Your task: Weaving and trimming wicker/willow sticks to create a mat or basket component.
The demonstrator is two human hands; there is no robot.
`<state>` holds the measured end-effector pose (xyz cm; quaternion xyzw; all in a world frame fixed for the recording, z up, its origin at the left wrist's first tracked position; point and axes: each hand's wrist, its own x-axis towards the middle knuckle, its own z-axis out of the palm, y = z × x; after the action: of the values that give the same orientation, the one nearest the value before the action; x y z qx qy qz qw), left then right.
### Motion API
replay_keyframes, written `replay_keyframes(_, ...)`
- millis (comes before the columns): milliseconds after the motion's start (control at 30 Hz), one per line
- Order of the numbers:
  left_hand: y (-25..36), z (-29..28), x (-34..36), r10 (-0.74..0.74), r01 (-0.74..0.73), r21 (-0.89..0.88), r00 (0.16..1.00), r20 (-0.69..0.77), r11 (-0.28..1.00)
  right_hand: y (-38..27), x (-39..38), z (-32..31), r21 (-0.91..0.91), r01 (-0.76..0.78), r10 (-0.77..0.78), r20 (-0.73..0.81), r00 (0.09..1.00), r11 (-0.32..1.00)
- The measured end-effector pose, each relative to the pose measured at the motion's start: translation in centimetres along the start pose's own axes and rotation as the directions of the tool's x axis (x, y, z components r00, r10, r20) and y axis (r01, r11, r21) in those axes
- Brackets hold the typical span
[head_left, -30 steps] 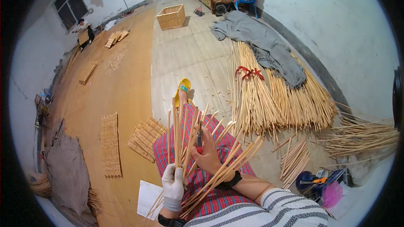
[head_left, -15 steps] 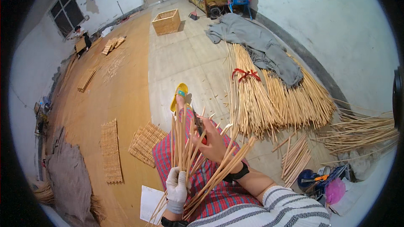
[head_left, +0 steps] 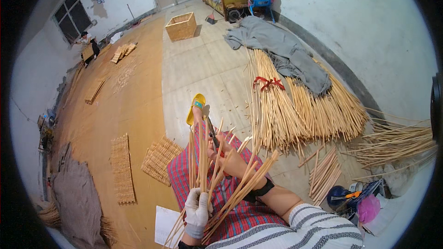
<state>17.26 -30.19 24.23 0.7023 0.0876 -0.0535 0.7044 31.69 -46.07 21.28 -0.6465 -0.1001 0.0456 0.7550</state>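
Note:
My left hand point(head_left: 197, 211), in a white glove, is closed round the lower part of several peeled wicker rods point(head_left: 203, 166) that stand up over my lap. My bare right hand point(head_left: 229, 157) grips a pair of pruning shears point(head_left: 214, 137) with dark blades and red on the handles. Among the upper parts of the rods are the blades; whether they touch one I cannot tell. More cut rods point(head_left: 244, 189) lie slanted across my lap on a red and blue checked cloth point(head_left: 181, 163). The rods partly hide my right fingers.
Two woven wicker panels point(head_left: 122, 170) lie on the brown floor sheet at left. Large rod bundles point(head_left: 277, 106), partly under a grey cloth point(head_left: 281, 50), lie at right, with short cut rods point(head_left: 324, 175) nearer. A wicker basket point(head_left: 181, 27) stands farther off; another person point(head_left: 90, 48) is at far left.
My right hand and the shears have shifted slightly left among the rods. The gloved left hand has moved a little, still holding its rods.

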Motion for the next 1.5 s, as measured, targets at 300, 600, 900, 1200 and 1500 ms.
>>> replay_keyframes(300,0.2,0.1,-0.3,-0.017,0.017,0.003,1.000,0.020,1.000,-0.4,-0.2,-0.7,-0.039,0.109,-0.109,0.011,0.994,0.993)
replay_keyframes(600,0.3,0.1,-0.4,-0.007,0.007,-0.018,1.000,-0.027,1.000,-0.2,-0.9,-1.1,-0.229,0.010,-0.042,-0.135,0.990,0.973)
replay_keyframes(900,0.2,0.1,-0.6,-0.040,0.041,-0.079,0.999,0.007,0.996,0.0,-2.8,2.2,0.126,0.075,-0.073,-0.020,0.997,0.989)
replay_keyframes(1200,-0.1,0.0,-0.4,-0.012,0.009,-0.105,1.000,-0.025,0.994,0.5,-2.8,1.5,-0.382,0.204,-0.206,0.037,0.978,0.901)
replay_keyframes(1500,-0.1,0.0,-0.3,-0.066,0.061,-0.157,0.997,-0.027,0.986,0.7,-2.5,1.4,-0.047,0.002,-0.003,-0.010,1.000,0.999)
